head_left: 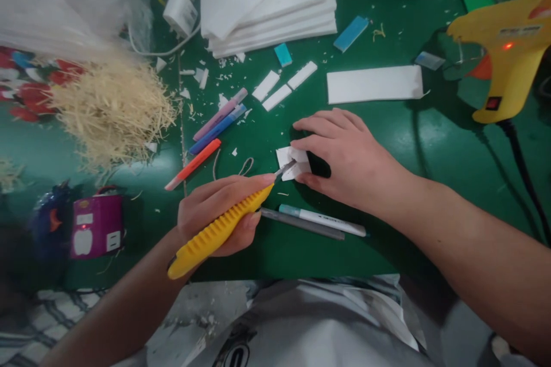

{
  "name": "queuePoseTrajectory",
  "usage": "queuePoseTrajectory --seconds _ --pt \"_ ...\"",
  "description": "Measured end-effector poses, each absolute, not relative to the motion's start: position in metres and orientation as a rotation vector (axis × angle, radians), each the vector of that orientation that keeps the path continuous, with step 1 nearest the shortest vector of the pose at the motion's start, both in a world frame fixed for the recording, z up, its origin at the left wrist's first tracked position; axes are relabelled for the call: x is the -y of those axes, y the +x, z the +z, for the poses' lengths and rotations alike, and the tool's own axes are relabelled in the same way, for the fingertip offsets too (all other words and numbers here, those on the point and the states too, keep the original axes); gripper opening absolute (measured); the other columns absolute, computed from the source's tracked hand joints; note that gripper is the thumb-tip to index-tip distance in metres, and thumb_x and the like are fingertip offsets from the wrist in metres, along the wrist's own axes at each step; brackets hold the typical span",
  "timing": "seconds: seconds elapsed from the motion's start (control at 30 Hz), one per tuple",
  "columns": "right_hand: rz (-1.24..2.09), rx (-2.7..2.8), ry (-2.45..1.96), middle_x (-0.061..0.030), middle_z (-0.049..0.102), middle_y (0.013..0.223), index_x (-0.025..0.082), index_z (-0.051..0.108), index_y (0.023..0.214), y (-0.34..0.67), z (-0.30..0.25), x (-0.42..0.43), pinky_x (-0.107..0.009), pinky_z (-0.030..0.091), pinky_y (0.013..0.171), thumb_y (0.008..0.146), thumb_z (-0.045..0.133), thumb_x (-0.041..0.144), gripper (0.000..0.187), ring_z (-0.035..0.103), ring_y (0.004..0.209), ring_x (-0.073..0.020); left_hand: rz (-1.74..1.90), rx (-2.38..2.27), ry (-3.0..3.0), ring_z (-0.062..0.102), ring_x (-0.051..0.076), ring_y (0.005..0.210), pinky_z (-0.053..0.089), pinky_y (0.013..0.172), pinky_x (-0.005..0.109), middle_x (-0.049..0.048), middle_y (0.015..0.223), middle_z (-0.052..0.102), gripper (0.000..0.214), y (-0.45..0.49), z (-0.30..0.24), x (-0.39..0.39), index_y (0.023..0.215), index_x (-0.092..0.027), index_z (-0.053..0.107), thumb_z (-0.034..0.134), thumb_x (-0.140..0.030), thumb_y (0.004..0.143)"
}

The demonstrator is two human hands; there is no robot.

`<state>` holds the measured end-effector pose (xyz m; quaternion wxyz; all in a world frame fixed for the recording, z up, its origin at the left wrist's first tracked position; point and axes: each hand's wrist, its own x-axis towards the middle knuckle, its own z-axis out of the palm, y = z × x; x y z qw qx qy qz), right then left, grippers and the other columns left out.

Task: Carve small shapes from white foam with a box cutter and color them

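Note:
My left hand (210, 198) is closed around a yellow utility knife (221, 226), which slants up and to the right. Its metal blade touches a small white foam-board piece (303, 168) on the green tabletop. My right hand (344, 152) grips that piece from the right, thumb at the near edge and a finger on top. Part of the piece is hidden under the fingers. Just below lie a white marker with a teal end (325, 220) and a grey stick (303, 223).
A yellow glue gun (512, 51) with a lit red light stands right, its black cable trailing. White boards (271, 6) are stacked at the back, a white strip (374, 85) nearer. Pens (196, 163), straw (116, 109) and a purple box (97, 223) lie left.

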<state>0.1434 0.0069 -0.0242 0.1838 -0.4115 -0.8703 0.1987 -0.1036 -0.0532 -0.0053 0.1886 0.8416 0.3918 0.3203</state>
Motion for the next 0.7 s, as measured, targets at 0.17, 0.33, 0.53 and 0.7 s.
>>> queuePoseTrajectory --seconds 0.17,0.33,0.53,0.7 --pt "0.543 2.459 -1.158 -0.0136 0.072 0.138 0.018 0.079 0.11 0.143 -0.024 -0.007 -0.061 0.041 0.116 0.085 0.075 0.025 0.026 0.058 0.132 -0.0377 0.887 -1.134 2.382 0.077 0.016 0.073 0.07 0.073 0.027 0.0042 0.11 0.083 0.036 -0.103 -0.005 0.055 0.134 -0.024 0.068 0.057 -0.023 0.1" --pt "0.538 2.462 -1.156 -0.0135 0.072 0.138 0.017 0.079 0.11 0.143 -0.024 -0.007 -0.06 0.042 0.116 0.084 0.075 0.025 0.027 0.059 0.132 -0.037 0.876 -1.111 2.417 0.079 0.017 0.077 0.07 0.078 0.028 0.0052 0.11 0.083 0.038 -0.1 -0.006 0.053 0.133 -0.023 0.067 0.057 -0.018 0.097" --pt "0.541 2.453 -1.164 -0.0122 0.071 0.139 0.021 0.078 0.11 0.143 -0.024 -0.006 -0.062 0.04 0.117 0.086 0.073 0.024 0.025 0.058 0.133 -0.0367 0.837 -1.008 2.548 0.078 0.018 0.078 0.069 0.075 0.027 0.0054 0.101 0.083 0.032 -0.094 -0.001 0.045 0.127 -0.022 0.066 0.063 -0.021 0.096" --pt "0.523 2.462 -1.134 -0.0142 0.071 0.138 0.018 0.077 0.111 0.144 -0.025 -0.006 -0.061 0.041 0.116 0.085 0.072 0.023 0.027 0.058 0.132 -0.0369 0.839 -1.005 2.583 0.071 0.01 0.069 0.062 0.072 0.018 0.0009 0.086 0.079 0.018 -0.082 0.003 0.032 0.112 -0.018 0.068 0.073 -0.017 0.095"
